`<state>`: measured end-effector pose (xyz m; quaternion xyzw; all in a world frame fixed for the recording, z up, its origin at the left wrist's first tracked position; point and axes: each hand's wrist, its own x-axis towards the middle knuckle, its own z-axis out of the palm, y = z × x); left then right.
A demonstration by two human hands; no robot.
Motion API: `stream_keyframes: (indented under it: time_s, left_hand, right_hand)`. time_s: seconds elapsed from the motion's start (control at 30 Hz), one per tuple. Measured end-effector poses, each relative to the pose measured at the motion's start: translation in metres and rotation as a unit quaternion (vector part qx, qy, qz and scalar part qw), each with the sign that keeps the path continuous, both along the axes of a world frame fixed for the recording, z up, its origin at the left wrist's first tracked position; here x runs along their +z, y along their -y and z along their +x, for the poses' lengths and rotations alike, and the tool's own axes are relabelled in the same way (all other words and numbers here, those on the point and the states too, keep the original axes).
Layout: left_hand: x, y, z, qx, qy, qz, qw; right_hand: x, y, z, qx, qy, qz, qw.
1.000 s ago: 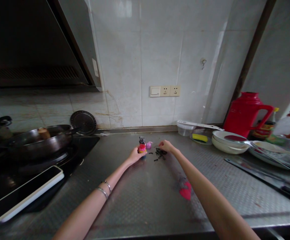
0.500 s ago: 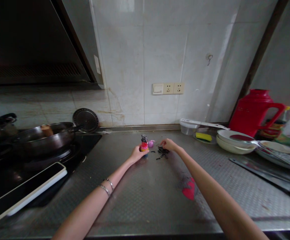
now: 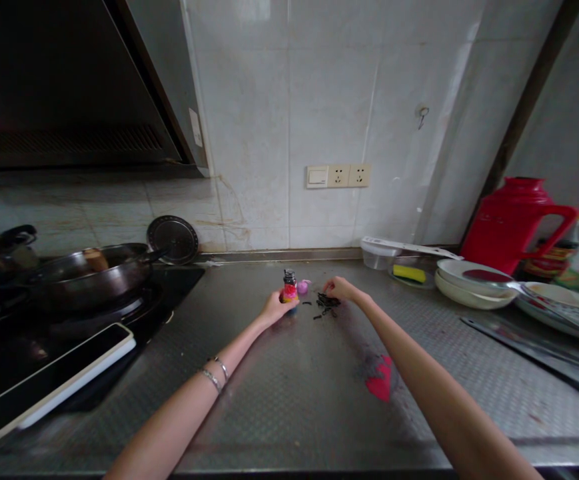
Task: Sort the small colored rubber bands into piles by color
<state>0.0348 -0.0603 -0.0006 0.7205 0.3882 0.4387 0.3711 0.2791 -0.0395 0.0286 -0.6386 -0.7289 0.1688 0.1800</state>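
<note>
Here, the left hand (image 3: 274,309) is holding the bottle (image 3: 290,289) in curled fingers; right of it, the right hand's (image 3: 343,289) bunched fingers are hovering at dark pieces (image 3: 327,303), any grip unclear.

Head camera: facing wall (image 3: 249,120), downward (counter (image 3: 269,407) near).

A thin, rounded, silver-coloured metal bracelet (image 3: 224,368) with dark accents rings the slim, bare left forearm (image 3: 179,417). Close beside this bracelet, on its elbow side, sits a second silver-coloured bracelet (image 3: 212,379), its surface looking textured; finer detail is too small to tell. On the first bracelet's hand side is the bare left hand (image 3: 274,309). Well to its right are the slender, bare right forearm (image 3: 434,373) and bare right hand (image 3: 344,289).
</note>
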Motion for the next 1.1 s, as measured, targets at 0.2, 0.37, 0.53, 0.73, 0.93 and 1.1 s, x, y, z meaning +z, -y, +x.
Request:
stream_keyframes:
  time_s: [0.2,0.37,0.53,0.73,0.93,1.1]
  left_hand:
    - [0.001,0.001,0.0,-0.007,0.001,0.007,1.0]
    - [0.002,0.002,0.0,0.001,-0.008,0.005,1.0]
    - [0.005,0.004,0.0,0.007,-0.014,-0.001,1.0]
    - [0.003,0.004,0.001,0.004,-0.007,0.008,1.0]
    - [0.002,0.003,0.001,0.011,-0.011,0.007,1.0]
    - [0.003,0.003,0.0,0.005,-0.013,0.015,1.0]
  right_hand:
    - [0.005,0.009,0.003,0.05,-0.018,-0.059,0.997]
    - [0.015,0.022,0.017,0.073,-0.074,-0.062,0.993]
    - [0.015,0.028,0.026,-0.046,-0.061,-0.021,0.997]
    - [0.006,0.031,0.012,-0.083,-0.048,-0.062,0.993]
    - [0.002,0.03,0.001,-0.054,-0.025,-0.033,0.998]
    - [0.003,0.027,0.002,0.029,-0.061,-0.066,0.996]
